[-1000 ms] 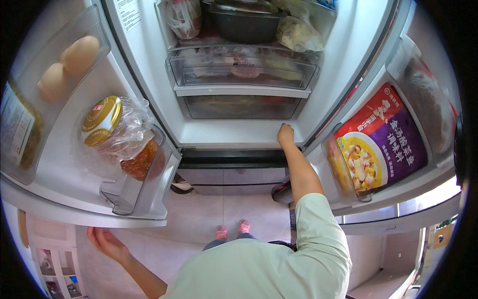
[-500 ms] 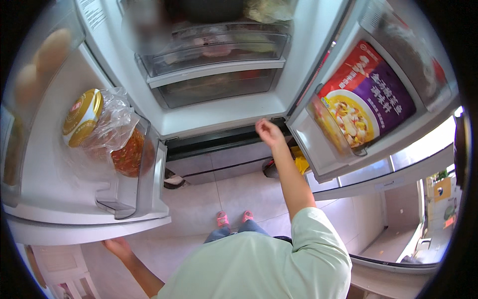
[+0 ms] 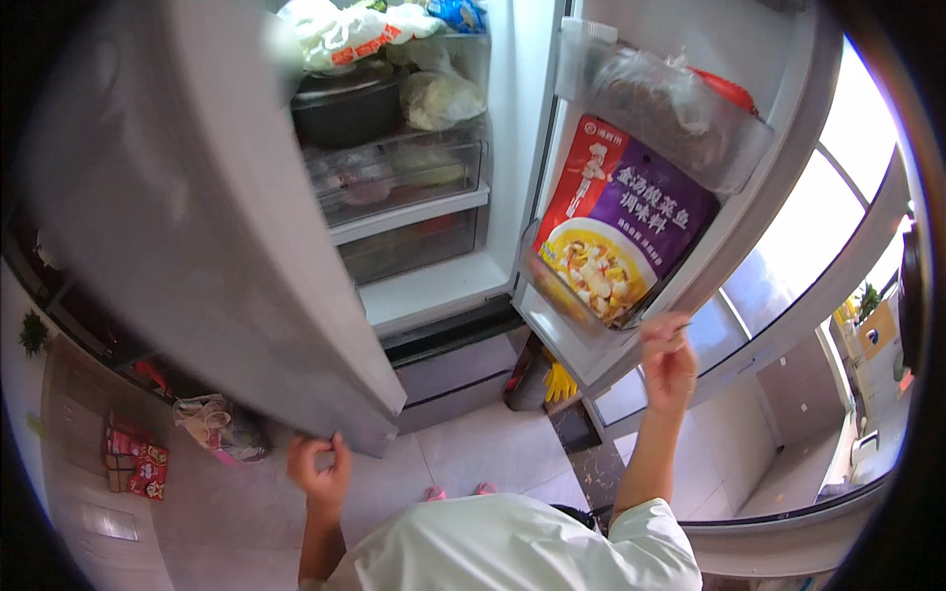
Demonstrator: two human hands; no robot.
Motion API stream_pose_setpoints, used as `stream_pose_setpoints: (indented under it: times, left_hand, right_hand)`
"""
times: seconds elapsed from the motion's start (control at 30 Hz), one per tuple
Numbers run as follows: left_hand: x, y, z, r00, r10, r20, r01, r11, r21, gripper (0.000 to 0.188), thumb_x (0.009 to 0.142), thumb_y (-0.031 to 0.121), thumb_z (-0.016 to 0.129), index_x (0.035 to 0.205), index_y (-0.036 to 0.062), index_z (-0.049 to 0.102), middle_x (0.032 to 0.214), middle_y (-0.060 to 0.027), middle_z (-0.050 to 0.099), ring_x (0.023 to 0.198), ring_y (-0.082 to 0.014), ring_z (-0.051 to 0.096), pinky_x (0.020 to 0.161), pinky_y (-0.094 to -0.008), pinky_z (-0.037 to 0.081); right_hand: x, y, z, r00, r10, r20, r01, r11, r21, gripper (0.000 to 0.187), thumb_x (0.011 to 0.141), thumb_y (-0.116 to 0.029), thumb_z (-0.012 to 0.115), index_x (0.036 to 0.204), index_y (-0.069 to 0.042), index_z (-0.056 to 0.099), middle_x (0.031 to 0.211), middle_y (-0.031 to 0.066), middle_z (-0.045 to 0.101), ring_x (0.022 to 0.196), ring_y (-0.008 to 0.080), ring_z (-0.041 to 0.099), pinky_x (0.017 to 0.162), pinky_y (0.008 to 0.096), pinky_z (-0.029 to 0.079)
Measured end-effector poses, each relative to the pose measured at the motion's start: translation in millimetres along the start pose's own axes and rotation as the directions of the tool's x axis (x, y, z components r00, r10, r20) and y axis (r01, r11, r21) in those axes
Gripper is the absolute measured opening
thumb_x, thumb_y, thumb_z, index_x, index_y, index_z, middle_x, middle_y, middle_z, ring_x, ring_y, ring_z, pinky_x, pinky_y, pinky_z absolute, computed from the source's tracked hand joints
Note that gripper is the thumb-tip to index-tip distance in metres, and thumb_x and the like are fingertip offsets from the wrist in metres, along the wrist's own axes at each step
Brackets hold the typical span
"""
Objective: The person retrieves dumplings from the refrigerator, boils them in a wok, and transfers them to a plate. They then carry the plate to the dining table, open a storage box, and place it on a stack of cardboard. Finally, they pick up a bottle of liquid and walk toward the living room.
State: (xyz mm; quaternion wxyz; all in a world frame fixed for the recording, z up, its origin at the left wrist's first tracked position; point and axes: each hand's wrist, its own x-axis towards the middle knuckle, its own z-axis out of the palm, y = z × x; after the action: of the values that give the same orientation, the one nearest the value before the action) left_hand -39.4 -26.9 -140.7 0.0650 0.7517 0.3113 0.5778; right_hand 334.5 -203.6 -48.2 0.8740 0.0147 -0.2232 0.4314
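Note:
My left hand (image 3: 320,471) is at the lower edge of the left refrigerator door (image 3: 286,295), its thumb and fingers curled against that edge. The door stands part way open and its outer grey face is toward me. My right hand (image 3: 670,366) is raised at the edge of the right refrigerator door (image 3: 734,271), fingers bent closed around it; the fingertips are partly hidden. Close to this hand, a red and purple seasoning packet (image 3: 626,222) with a pictured soup bowl stands in the door's lower shelf.
Inside the fridge are a black pot (image 3: 347,108), a white plastic bag (image 3: 345,30), a bagged vegetable (image 3: 443,97) and clear drawers (image 3: 394,177). Yellow gloves (image 3: 560,382) hang beside the fridge. A filled bag (image 3: 222,428) and a red box (image 3: 136,458) sit at the left.
The left door has swung inward, hiding its shelves and jar, with my left hand at its edge. My right hand has moved from the fridge's bottom sill to the right door.

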Motion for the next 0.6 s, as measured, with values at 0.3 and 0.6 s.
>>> stream_pose_setpoints:
  times: [0.3,0.6]
  left_hand:
    - [74.4,-5.8,130.3,0.967,0.219,-0.133,-0.191,0.962,0.196,0.023,0.061,0.001,0.064,0.065,0.0095,0.043,0.058,-0.0037,0.04,0.055,-0.0213,0.042,0.053,-0.0335,0.03]
    - [99.3,-33.4,176.0,0.944,0.25,-0.215,-0.18,0.937,0.299,0.021,0.062,0.001,0.063,0.065,0.0082,0.043,0.062,-0.0061,0.043,0.06,-0.0236,0.046,0.058,-0.0352,0.034]
  right_hand:
    - [19.0,-55.8,6.6,0.952,-0.226,0.206,0.148,0.929,0.338,0.021,0.078,0.013,0.049,0.096,0.002,0.049,0.092,0.0102,0.046,0.084,0.0189,0.042,0.069,0.0234,0.049]
    - [70.6,-118.1,-12.6,0.848,-0.458,0.266,0.361,0.867,0.343,0.01,0.083,0.008,0.048,0.09,0.001,0.047,0.088,0.0092,0.044,0.083,0.0187,0.044,0.068,0.0259,0.043]
